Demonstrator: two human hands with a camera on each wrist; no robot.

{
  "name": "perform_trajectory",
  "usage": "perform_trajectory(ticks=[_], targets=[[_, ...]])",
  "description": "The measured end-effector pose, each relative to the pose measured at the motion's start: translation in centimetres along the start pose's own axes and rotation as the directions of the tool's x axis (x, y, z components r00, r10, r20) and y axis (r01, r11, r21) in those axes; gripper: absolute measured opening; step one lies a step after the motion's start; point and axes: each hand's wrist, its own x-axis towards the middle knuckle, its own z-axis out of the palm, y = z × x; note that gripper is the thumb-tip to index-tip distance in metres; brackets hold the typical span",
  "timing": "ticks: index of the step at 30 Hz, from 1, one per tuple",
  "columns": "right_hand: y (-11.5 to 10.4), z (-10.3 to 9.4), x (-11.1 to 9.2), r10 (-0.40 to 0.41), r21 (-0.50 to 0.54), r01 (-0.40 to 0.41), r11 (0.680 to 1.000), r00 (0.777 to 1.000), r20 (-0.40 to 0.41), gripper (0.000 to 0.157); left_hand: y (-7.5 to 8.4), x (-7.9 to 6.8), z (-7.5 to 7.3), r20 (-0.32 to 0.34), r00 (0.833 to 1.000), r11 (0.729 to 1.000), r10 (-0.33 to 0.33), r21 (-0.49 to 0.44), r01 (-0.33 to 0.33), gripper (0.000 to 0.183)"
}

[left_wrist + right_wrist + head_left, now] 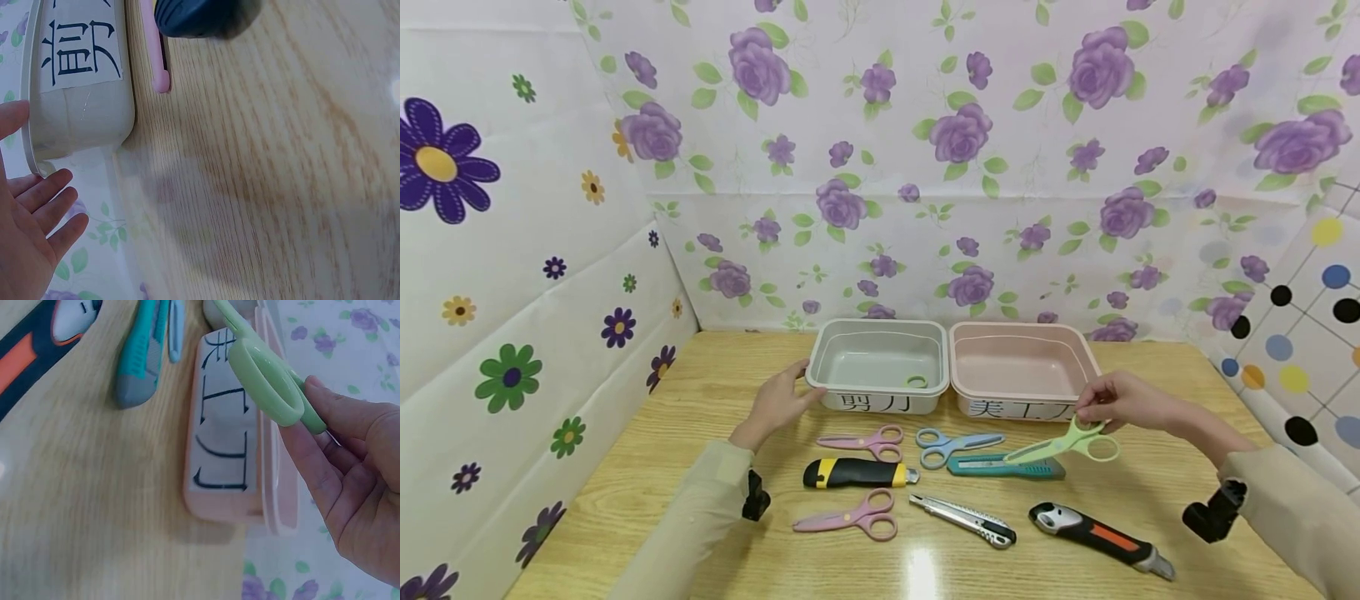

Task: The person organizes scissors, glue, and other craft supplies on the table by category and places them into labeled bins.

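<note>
My right hand (1123,400) pinches light green scissors (1075,443) by one handle loop. Their blades point left over a teal box cutter (1006,467), just in front of the pink bin (1026,398). In the right wrist view, thumb and fingers of the right hand (356,462) close on the scissors' loop (265,381). My left hand (778,402) is at the left end of the grey bin (880,390), thumb by the rim. Its fingers look fairly straight in the left wrist view, beside the bin's end wall (87,119). A green loop (917,382) shows inside the grey bin.
On the wooden table lie pink scissors (868,442), a second pink pair (853,518), blue scissors (955,443), a black-yellow cutter (857,472), a silver cutter (962,518) and a black-orange cutter (1101,537). Both labelled bins stand against the flowered backdrop (880,217).
</note>
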Motion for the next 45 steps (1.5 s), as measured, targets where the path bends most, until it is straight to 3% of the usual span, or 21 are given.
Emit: perform_trajectory(ticks=[17, 27, 32, 45], targets=[[-3.7, 0.4, 4.1, 0.024, -0.018, -0.025, 1.0, 0.998, -0.063, 0.024, 0.0, 0.0, 0.1, 0.002, 1.0, 1.0, -0.02, 0.001, 0.02, 0.068], [-5.1, 1.0, 6.6, -0.03, -0.033, 0.027, 0.999, 0.996, -0.09, 0.017, 0.1, 0.0, 0.0, 0.002, 1.0, 1.0, -0.019, 0.002, 0.019, 0.068], [-6.0, 1.4, 7.8, 0.001, -0.064, -0.009, 0.998, 0.991, -0.131, 0.018, 0.1, 0.0, 0.0, -0.001, 1.0, 1.0, -0.018, -0.003, 0.018, 0.069], [-7.7, 1.8, 10.2, 0.026, -0.036, -0.03, 0.999, 0.994, -0.104, 0.022, 0.0, 0.0, 0.1, -0.005, 1.0, 1.0, -0.002, -0.008, 0.002, 0.069]])
